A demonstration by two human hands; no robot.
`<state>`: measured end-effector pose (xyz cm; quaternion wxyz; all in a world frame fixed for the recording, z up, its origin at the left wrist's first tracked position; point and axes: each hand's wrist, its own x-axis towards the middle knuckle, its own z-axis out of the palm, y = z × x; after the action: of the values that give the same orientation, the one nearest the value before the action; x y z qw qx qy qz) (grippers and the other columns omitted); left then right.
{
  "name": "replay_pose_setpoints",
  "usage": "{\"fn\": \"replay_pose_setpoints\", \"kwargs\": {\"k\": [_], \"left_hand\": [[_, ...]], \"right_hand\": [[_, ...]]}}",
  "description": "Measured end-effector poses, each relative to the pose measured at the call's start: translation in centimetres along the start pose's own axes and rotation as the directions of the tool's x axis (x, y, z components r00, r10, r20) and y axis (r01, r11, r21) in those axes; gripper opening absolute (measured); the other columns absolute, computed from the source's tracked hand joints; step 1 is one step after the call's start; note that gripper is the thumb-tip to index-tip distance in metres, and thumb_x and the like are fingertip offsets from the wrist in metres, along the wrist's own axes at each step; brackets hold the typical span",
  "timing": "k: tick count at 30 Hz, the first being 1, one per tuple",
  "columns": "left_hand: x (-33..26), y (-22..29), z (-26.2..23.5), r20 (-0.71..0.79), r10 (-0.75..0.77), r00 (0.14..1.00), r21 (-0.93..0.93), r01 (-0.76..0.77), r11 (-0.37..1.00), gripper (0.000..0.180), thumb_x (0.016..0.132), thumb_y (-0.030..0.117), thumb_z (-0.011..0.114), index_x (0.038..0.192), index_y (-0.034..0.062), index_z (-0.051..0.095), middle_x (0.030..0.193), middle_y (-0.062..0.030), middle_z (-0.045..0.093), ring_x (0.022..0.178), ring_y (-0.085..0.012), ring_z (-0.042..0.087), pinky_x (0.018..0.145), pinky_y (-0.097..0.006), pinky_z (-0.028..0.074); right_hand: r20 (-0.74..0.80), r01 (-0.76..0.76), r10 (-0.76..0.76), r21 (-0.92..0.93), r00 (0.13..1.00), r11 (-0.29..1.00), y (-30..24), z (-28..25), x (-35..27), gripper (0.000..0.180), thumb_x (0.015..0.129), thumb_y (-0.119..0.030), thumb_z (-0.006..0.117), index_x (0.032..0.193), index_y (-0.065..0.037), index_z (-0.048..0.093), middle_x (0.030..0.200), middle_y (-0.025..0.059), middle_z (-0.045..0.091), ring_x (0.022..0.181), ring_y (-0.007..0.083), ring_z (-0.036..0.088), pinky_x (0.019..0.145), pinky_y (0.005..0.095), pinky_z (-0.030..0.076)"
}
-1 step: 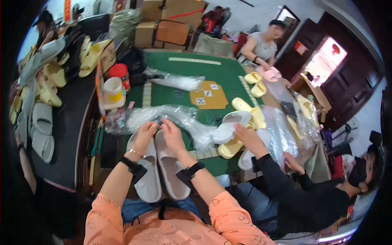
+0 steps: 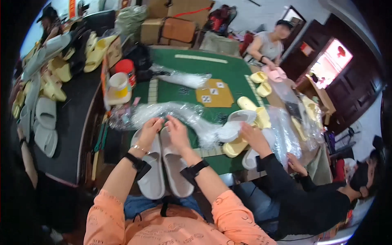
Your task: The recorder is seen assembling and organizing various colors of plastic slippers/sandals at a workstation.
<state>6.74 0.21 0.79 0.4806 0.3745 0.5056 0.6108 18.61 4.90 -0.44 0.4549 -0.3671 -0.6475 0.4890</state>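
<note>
A pair of pale grey slippers (image 2: 178, 171) lies side by side in front of me at the near table edge. Over their far ends, my left hand (image 2: 150, 131) and my right hand (image 2: 176, 131) come close together, fingertips pinched. What they pinch, perhaps thin film, is too faint to make out. Just beyond my fingertips a long heap of clear plastic bags (image 2: 171, 109) stretches across the green table (image 2: 171, 61). To my right, a co-worker's hand (image 2: 254, 139) touches a light grey slipper (image 2: 242, 116) beside yellow slippers (image 2: 235, 148).
A white cup (image 2: 119, 85) and a red-lidded jar (image 2: 125, 68) stand at the left edge. More slippers (image 2: 45, 112) lie on a dark table farther left. Plastic-wrapped slippers (image 2: 311, 109) lie at right. Another person (image 2: 265, 47) handles pink slippers (image 2: 274, 73) across the table.
The view has shifted slightly, so the scene sits a little farther right. My hands stay pinched above the grey slippers, with hardly any movement.
</note>
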Motion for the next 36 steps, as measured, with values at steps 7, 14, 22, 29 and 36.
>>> {"fn": "replay_pose_setpoints", "kwargs": {"k": [7, 14, 22, 29, 36], "left_hand": [[-0.2, 0.4, 0.0, -0.018, 0.008, 1.0, -0.177, -0.011, 0.984, 0.014, 0.086, 0.014, 0.047, 0.094, 0.007, 0.055, 0.072, 0.0043, 0.05, 0.062, -0.0021, 0.041, 0.054, -0.016, 0.03], [-1.1, 1.1, 0.1, -0.02, -0.007, 1.0, -0.167, 0.004, 0.986, 0.015, 0.084, 0.012, 0.049, 0.096, 0.0043, 0.054, 0.085, 0.0028, 0.053, 0.074, -0.0038, 0.046, 0.065, -0.016, 0.036], [-1.0, 1.1, 0.1, 0.012, -0.013, 1.0, -0.16, 0.015, 0.987, 0.016, 0.084, 0.01, 0.05, 0.097, 0.0008, 0.055, 0.086, 0.0018, 0.054, 0.076, -0.0051, 0.047, 0.072, -0.018, 0.038], [-0.3, 1.2, 0.7, 0.047, 0.012, 0.999, -0.144, -0.005, 0.99, 0.016, 0.084, 0.01, 0.05, 0.095, -0.0003, 0.056, 0.085, 0.0008, 0.056, 0.076, -0.0061, 0.048, 0.071, -0.019, 0.039], [-1.2, 0.4, -0.2, -0.009, 0.015, 1.0, 0.102, -0.014, 0.995, 0.019, 0.084, 0.016, 0.051, 0.095, 0.003, 0.058, 0.079, 0.0034, 0.054, 0.07, -0.005, 0.047, 0.061, -0.018, 0.037]], "right_hand": [[0.048, -0.05, 0.044, 0.147, 0.998, 0.988, -1.6, -0.3, -0.3, 0.009, 0.083, -0.011, 0.052, 0.081, -0.002, 0.052, 0.066, -0.0014, 0.052, 0.059, 0.0043, 0.046, 0.053, 0.0187, 0.038], [0.043, -0.06, 0.055, 0.139, 0.998, 0.989, -1.7, 0.0, -0.7, 0.011, 0.082, -0.013, 0.055, 0.079, -0.003, 0.053, 0.067, -0.0039, 0.05, 0.059, 0.0023, 0.043, 0.053, 0.0176, 0.036], [0.048, -0.065, 0.058, 0.141, 0.997, 0.988, -1.4, 0.0, -0.4, 0.01, 0.082, -0.012, 0.055, 0.08, -0.002, 0.054, 0.068, -0.0035, 0.051, 0.06, 0.0029, 0.043, 0.054, 0.0181, 0.037], [0.023, -0.051, 0.049, 0.111, 0.999, 0.992, -1.7, -0.7, 0.1, 0.012, 0.082, -0.012, 0.054, 0.078, -0.001, 0.054, 0.068, -0.0025, 0.051, 0.061, 0.0036, 0.044, 0.055, 0.0189, 0.038], [0.016, -0.059, 0.058, 0.187, 0.998, 0.981, -1.4, 0.7, -1.3, 0.013, 0.082, -0.013, 0.052, 0.078, 0.0, 0.055, 0.072, 0.0015, 0.056, 0.068, 0.0062, 0.048, 0.062, 0.0221, 0.04]]}}
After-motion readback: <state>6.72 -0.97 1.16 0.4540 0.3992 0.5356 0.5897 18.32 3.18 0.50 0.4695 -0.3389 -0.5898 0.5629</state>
